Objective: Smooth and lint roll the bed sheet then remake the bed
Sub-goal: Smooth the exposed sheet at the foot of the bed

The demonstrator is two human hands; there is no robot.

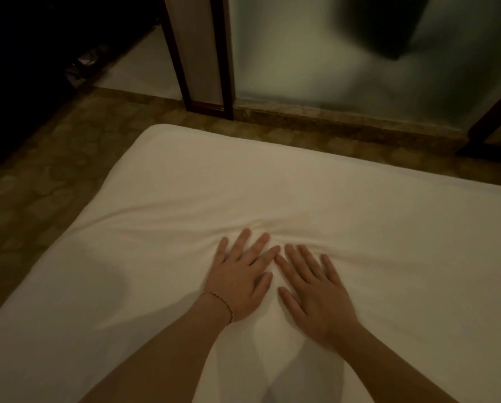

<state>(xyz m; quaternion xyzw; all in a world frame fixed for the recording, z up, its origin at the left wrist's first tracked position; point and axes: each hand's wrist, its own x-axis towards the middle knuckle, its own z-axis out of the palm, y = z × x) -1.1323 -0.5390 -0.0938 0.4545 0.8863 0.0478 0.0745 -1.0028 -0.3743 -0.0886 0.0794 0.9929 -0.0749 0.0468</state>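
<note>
Dim room, warm low light. White bed sheet (272, 199) stretched over the bed, filling the near and right part of the view; far left corner of the mattress rounded, visible at upper centre-left.

Left hand (237, 280) flat on the sheet, palm down, fingers straight and spread, holding nothing. Thin bracelet (223, 301) round the left wrist. Right hand (316, 289) flat beside it, palm down, fingers straight and slightly fanned, holding nothing. Index fingertips of the two hands nearly touching or just touching; cannot tell which. Both forearms bare, reaching in from the near edge.

Small bunch of wrinkles (269, 228) in the sheet just beyond the fingertips, with long creases running out to left and right from that spot. Sheet otherwise fairly flat; soft shadows of the arms on the near part.

Patterned brownish floor (54, 175) along the left and far sides of the bed. Dark-framed upright panel (197, 53) standing beyond the far edge, pale tiled floor to its left. Frosted greenish glass wall (316, 53) to its right, a dark blurred shape behind it at upper right. Far left corner of the room too dark to read.
</note>
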